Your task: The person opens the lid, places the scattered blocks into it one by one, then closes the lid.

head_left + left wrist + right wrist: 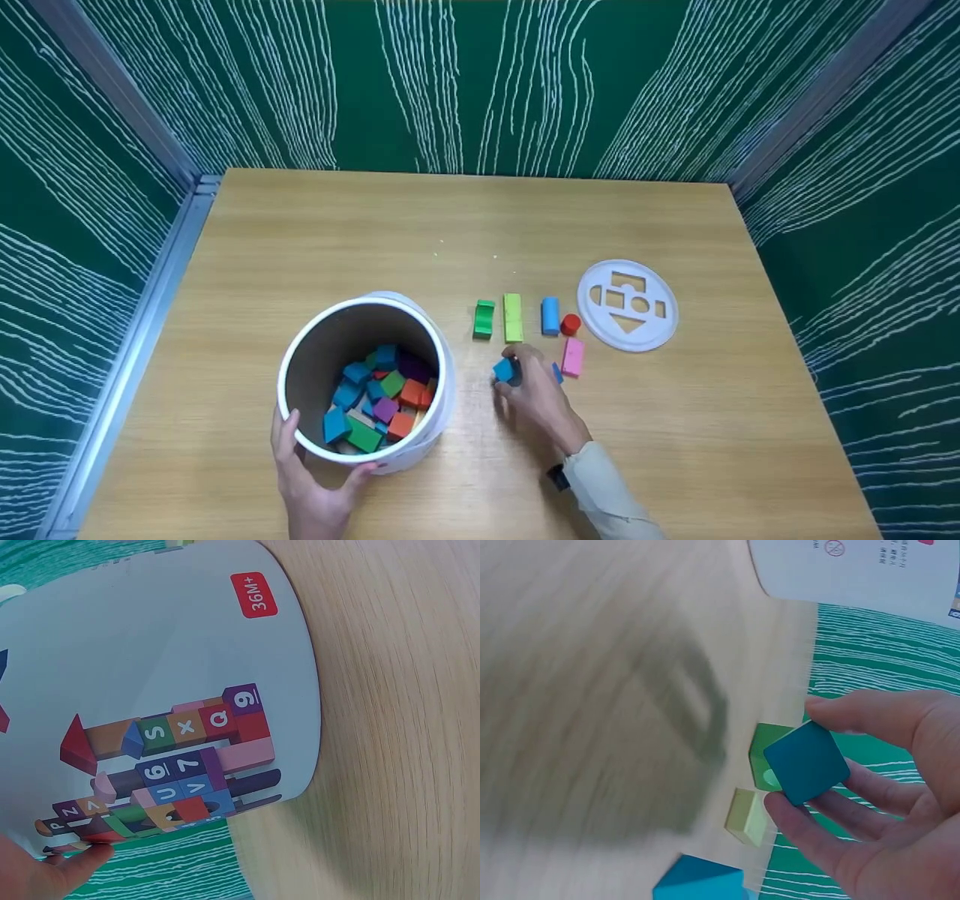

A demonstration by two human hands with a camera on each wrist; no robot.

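A white bucket (442,390) with many coloured wooden blocks inside stands at the left of the table. My left hand (315,480) holds its near left side, fingers on the left wall and thumb on the front below the rim. The bucket's printed wall (150,652) fills much of the left wrist view. Beside the bucket, my right hand (536,390) pinches a blue cube (806,761) between thumb and fingertips, over the table. A blue block (557,373) is partly hidden behind that hand. Just beyond it lie a green arch-like block (484,319) and a lime block (513,318).
A blue cylinder (550,316), a small red cylinder (571,324) and a pink block (573,357) lie right of the lime block. Farther right lies a white round lid (637,339) with shaped holes. Green walls with white lines surround the wooden table (337,225).
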